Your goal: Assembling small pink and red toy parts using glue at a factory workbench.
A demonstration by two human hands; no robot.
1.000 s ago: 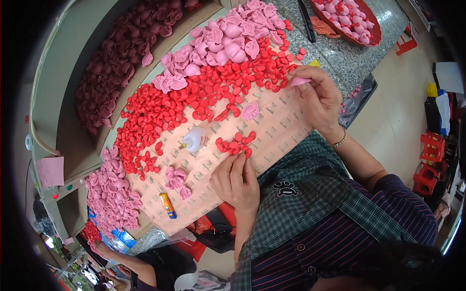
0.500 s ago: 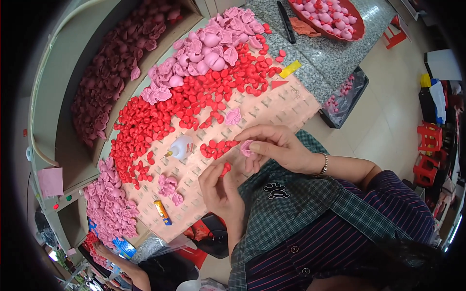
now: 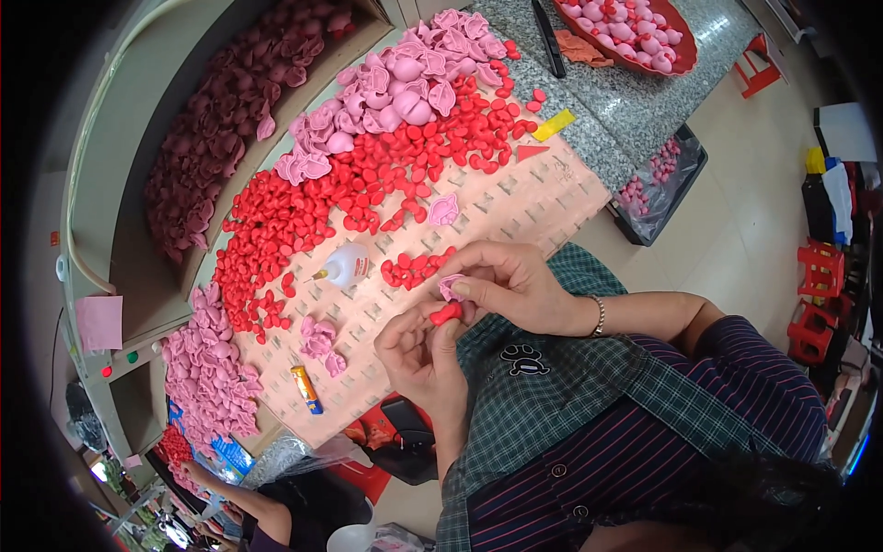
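Observation:
My left hand [image 3: 416, 357] pinches a red bean-shaped piece [image 3: 446, 314] between thumb and fingertips. Just above it, my right hand [image 3: 520, 287] grips a pink frilled shell-like piece [image 3: 450, 287] with thumb and forefinger. The two pieces almost meet; whether they touch I cannot tell. Beyond my fingers lies a small cluster of red pieces [image 3: 414, 270]. A white squeeze bottle with a thin nozzle [image 3: 348, 266] rests on its side to the left. One pink piece [image 3: 442, 211] lies apart, and several more pink pieces [image 3: 319, 339] sit left of my left hand.
A broad heap of red pieces [image 3: 276, 235] borders pink heaps [image 3: 405, 78] on the pink patterned sheet [image 3: 543, 202]. Near the left lies a yellow-and-blue tube [image 3: 306, 390]. A red bowl [image 3: 676, 64] stands at far right. Another person's arm [image 3: 244, 499] shows lower left.
My hands have come together: the pink piece has moved left and the red piece up to it. The whole view has shifted slightly.

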